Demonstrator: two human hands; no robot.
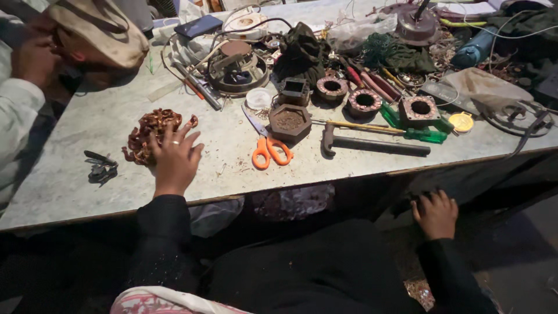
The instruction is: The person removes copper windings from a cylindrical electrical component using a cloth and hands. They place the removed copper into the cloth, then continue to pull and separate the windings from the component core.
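there, one left hand (pixel 174 158) flat, fingers spread, on one copper wire tangle (pixel 152 135); right hand (pixel 435 214) loosely open, holding nothing

light: dim | tabletop lit evenly | below table: dark | edges: slightly blurred

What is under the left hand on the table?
The left hand rests on a tangle of copper wire, on the grey table. The wire's part beneath the fingers is covered.
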